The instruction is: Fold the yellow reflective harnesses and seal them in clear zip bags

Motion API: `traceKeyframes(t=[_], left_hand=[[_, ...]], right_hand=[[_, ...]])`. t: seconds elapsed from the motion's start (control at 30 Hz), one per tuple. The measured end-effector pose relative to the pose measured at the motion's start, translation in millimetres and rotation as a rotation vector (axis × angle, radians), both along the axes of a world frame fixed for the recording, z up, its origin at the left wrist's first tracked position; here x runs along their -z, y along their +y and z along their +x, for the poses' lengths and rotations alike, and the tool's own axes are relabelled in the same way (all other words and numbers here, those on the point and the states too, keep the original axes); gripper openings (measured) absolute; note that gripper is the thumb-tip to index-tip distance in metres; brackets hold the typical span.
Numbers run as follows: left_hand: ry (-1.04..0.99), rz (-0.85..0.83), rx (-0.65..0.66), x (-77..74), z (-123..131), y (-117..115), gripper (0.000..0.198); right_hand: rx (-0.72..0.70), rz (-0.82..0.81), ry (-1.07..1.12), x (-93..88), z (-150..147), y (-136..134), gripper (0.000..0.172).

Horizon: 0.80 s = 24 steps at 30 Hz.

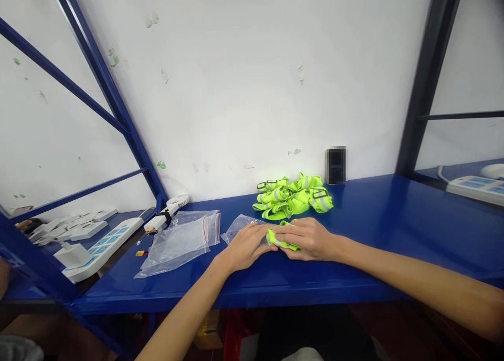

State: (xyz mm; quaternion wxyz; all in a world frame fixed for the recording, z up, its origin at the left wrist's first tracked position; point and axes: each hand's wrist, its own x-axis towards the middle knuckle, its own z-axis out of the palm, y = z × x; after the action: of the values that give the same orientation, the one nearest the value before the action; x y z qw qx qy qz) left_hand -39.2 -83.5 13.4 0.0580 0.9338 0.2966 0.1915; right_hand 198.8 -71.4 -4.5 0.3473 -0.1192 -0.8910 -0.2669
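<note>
Low over the front half of the blue table, my right hand (309,239) is closed round a bundled neon-yellow strap (285,236) with grey reflective bands. My left hand (248,245) lies at the bundle's left side, its fingers on the mouth of a clear plastic bag (239,224), which is partly hidden under that hand. The bundle's left end touches the bag opening. Behind my hands sits a pile of neon-yellow straps (291,198) with black buckles. Flat clear zip bags (181,243) with red seal lines are stacked to the left.
The blue table (378,219) stands against a white wall. A dark pixelated box (336,165) is upright at the back. At the left are a white handheld fan (167,214), a power strip (104,248) and a blue frame post (106,82). Another power strip (478,187) is far right.
</note>
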Motion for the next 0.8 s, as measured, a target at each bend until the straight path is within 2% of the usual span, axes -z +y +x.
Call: traceKeyframes(t=[0.13,0.33,0.5,0.6,0.73,0.8], left_hand=[[-0.033,-0.027,0.023,0.9,-1,-1,0.049],[0.013,-0.013,0.028,0.4,2,-6,0.045],[0.062,0.068,-0.011,5.1,8,-5,0.057],[0.022,0.064,-0.036,7.2,12,0,0.072],[-0.049,0.048,-0.083,10.4,20,6,0.057],[-0.076,0.056,-0.118,13.0,24,9,0.061]], right_hand=[[0.001,-0.017,-0.065,0.7,3,-2,0.026],[0.030,-0.170,-0.164,2.9,8,-6,0.038],[0.082,-0.279,-0.277,-3.6,7,-15,0.047],[0.114,-0.437,-0.185,-6.9,10,-18,0.053],[0.046,-0.606,-0.024,-3.9,17,-16,0.059],[0.012,-0.665,0.058,-0.4,19,-14,0.061]])
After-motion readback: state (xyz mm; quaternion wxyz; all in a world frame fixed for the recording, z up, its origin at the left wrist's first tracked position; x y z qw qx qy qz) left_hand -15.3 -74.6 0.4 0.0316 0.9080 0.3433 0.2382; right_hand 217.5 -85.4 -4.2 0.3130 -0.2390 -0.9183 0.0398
